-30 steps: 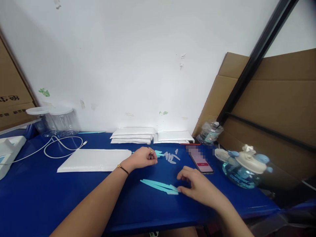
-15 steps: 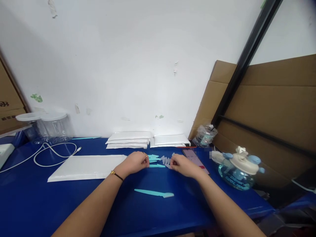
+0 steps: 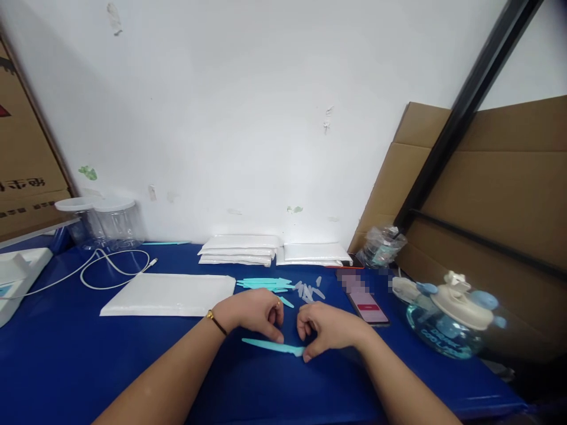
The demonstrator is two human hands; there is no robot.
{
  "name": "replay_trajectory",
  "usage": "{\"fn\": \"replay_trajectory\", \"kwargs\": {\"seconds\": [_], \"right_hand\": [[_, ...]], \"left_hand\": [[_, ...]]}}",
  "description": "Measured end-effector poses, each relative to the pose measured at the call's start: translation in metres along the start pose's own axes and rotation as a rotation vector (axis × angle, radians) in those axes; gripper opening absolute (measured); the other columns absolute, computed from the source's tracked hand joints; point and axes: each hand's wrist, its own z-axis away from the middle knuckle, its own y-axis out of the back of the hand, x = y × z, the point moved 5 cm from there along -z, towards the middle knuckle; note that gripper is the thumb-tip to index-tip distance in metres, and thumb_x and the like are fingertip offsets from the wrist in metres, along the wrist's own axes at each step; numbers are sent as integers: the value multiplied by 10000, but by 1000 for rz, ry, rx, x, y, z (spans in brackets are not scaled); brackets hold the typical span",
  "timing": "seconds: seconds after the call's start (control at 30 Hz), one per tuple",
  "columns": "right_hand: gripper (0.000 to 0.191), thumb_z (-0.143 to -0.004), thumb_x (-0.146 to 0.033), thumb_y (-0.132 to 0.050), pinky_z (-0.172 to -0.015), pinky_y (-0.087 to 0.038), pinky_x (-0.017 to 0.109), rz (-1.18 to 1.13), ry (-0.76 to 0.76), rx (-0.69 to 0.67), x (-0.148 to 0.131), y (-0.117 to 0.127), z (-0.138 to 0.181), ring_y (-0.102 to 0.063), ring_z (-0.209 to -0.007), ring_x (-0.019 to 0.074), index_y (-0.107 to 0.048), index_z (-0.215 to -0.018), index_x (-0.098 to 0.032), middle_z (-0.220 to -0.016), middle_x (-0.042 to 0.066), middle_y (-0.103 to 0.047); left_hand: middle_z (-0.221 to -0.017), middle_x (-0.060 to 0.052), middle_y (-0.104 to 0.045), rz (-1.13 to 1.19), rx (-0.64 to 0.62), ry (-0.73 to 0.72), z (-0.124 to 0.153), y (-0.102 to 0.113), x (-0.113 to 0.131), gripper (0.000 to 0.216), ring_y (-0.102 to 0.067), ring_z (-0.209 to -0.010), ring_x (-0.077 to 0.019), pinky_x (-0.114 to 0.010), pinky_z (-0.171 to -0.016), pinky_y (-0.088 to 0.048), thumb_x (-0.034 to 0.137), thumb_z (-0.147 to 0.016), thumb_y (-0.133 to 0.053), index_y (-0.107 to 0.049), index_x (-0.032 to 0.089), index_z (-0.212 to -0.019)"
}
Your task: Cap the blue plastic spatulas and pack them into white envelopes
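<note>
Scuffed white wall point(image 3: 248, 136); blue tabletop point(image 3: 66, 366); slanted black post point(image 3: 460, 118); brown cardboard point(image 3: 522, 195); lower-right corner point(image 3: 540, 378) unclear.

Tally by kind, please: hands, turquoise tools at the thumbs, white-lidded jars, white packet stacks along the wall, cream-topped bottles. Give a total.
Left hand and right hand: 2
Turquoise tool at the thumbs: 1
White-lidded jars: 2
White packet stacks: 2
Cream-topped bottle: 1
Total: 8
Left out: the piled turquoise tools and small translucent pieces overlap too much to count.
</note>
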Motion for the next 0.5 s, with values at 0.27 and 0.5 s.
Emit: {"fn": "replay_trajectory", "kwargs": {"seconds": [0.27,0.5], "right_hand": [[155,-704,-293,-676,-477,-322,175,-51,-86,88,9,7,-2,-492,-553,86,-604,-752,-165,-630,-33,-566],[172,-743,-320,-629,-455,-353,176,-259,-99,174,25,21,5,-492,-495,89,-576,-739,-157,-546,-39,-523]], "left_hand": [[-621,31,-591,-85,56,-3,-9,-7,1,102,-478,-537,-93,-194,-471,-297,296,-719,-595,-643,208,-729],[-749,9,-649,-90,209,-9,-2,10,6,138,-544,-670,-117,-197,-565,-344,258,-782,-475,-595,198,-750]]}}
